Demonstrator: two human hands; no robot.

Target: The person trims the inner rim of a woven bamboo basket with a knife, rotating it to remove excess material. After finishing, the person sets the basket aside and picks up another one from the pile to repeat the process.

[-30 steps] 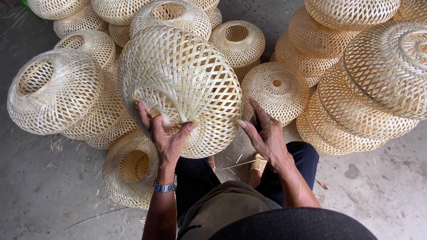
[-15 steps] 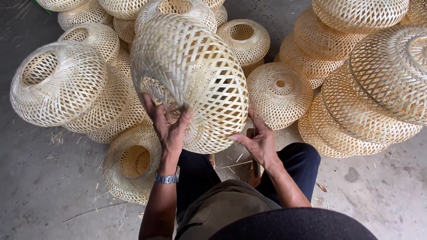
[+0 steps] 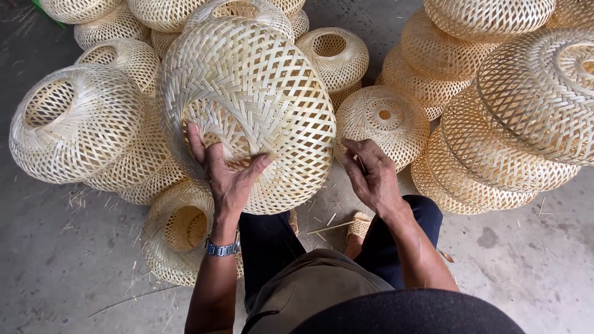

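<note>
The left hand (image 3: pixel 226 176) presses spread fingers against the large round pale woven bamboo lampshade (image 3: pixel 247 105), propped over the knees. The right hand (image 3: pixel 370 173), loosely curled, hovers just right of it, apart. More woven shades (image 3: pixel 495 111) are stacked on the concrete floor (image 3: pixel 62 260) around.

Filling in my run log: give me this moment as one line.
left hand: spread on large round woven bamboo lampshade | right hand: off it, fingers curled | around: more woven shades, grey concrete floor
</note>
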